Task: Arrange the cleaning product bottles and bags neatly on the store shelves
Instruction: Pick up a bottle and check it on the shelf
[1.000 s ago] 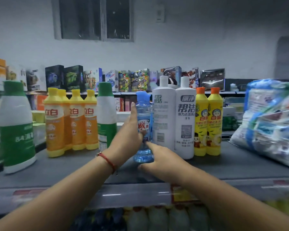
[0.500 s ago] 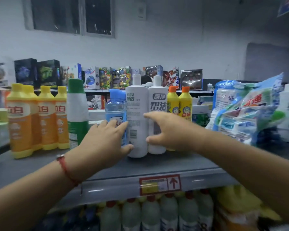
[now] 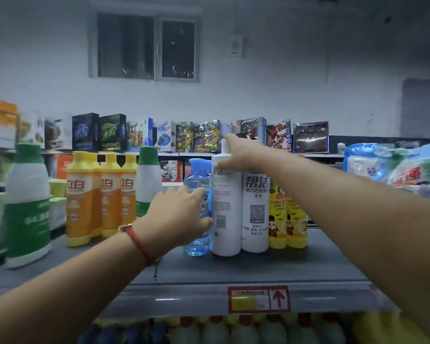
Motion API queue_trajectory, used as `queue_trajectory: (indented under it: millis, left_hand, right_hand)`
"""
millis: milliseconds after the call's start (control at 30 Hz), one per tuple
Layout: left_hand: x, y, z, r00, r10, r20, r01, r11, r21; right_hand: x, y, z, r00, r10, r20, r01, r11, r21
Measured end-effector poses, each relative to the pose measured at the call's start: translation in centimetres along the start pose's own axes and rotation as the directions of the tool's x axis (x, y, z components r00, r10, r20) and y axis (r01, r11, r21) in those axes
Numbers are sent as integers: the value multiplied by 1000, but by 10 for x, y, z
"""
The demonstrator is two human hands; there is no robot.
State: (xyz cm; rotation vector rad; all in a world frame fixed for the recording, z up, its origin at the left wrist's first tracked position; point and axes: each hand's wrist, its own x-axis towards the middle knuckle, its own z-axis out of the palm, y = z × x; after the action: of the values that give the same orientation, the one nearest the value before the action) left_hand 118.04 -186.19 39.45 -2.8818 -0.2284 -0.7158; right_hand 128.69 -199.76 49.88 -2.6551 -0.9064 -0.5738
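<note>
A dark two-pane window (image 3: 145, 45) sits at 12 o'clock in the pale wall (image 3: 308, 83), with a small white switch box (image 3: 235, 45) just to its right. Below runs a far shelf of boxed toys (image 3: 184, 135), stretching from 9 o'clock towards 2 o'clock. At 6 o'clock a red-bordered price tag (image 3: 258, 299) with an upward arrow is fixed to the near shelf edge.

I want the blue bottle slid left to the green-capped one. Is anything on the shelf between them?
Nothing visible stands there. The left hand lies on the blue bottle, and the shelf between it and the green-capped bottle looks bare, though the hand hides part of that gap.
</note>
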Motion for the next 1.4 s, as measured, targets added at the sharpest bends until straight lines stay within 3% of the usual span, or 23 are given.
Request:
queue_trajectory:
  millis: [233,400,567,700,833,1000,1067,1133,1233,1333,1400]
  left_hand:
    - [-3,2,21,992,58,-115,-71,991,-115]
    - [-16,37,51,978,39,-206,-117,917,-382]
    - [-27,88,67,950,-23,-312,-206,704,-679]
    - [-27,119,61,844,-51,-533,-384,636,-669]
    - [-34,146,39,781,-95,-618,-477,547,-687]
    - [-72,176,34,857,35,-514,-493,341,-800]
    - [-88,189,36,894,126,-431,-443,97,-891]
    - [-101,206,40,902,255,-349,-308,-188,-933]
    - [-122,233,53,895,362,-262,-77,-452,-888]
    - [-148,260,74,841,504,-197,128,-538,-833]
    - [-169,278,92,798,587,-138,245,-525,-815]
  right_hand:
    - [-40,2,13,968,-76,-239,145,948,284]
    - [-83,9,6,944,18,-330,115,918,381]
    - [-126,15,3,841,120,-527,93,928,360]
    - [-165,12,-19,738,169,-653,108,926,362]
    - [-209,14,-29,656,245,-714,70,922,382]
    - [-274,38,-30,627,404,-666,52,831,554]
    - [-303,55,-19,653,469,-595,17,776,631]
    - [-334,73,2,705,554,-443,-71,676,733]
    - [-384,94,48,762,647,-9,-300,366,881]
    - [-432,101,95,754,577,314,-301,-122,946]
    - [-462,102,120,743,533,406,-255,-335,907]
